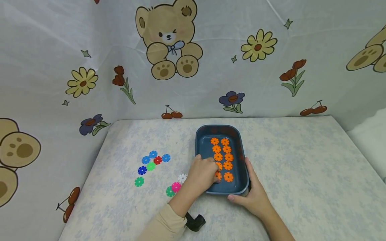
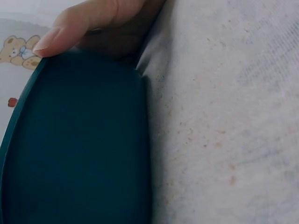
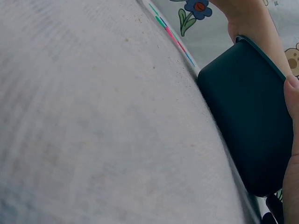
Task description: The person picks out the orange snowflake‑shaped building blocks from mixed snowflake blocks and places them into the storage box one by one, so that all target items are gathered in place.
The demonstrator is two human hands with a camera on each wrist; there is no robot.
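A dark blue tray (image 1: 239,147) holds two columns of orange notched snowflake discs (image 1: 228,165). My left hand (image 1: 200,174) reaches over its left side, fingers bent down inside. Its fingertips pinch an orange disc at the near end of the left column, partly covering it. My right hand (image 1: 253,195) grips the tray's near right corner, thumb at the front and fingers along the right side. The left wrist view has the tray's outer wall (image 2: 79,140) and the right hand's thumb (image 2: 58,37) at the rim. In the right wrist view, the right thumb (image 3: 292,88) touches the rim.
Left of the tray lie loose discs: several blue ones (image 1: 146,160), a red one (image 1: 157,160) and green ones (image 1: 139,181). Closer in are a pink disc (image 1: 176,187) and a white disc (image 1: 182,178). A black wrist device (image 1: 196,223) sits below the left wrist. Printed cloth (image 1: 211,97) hangs behind the table.
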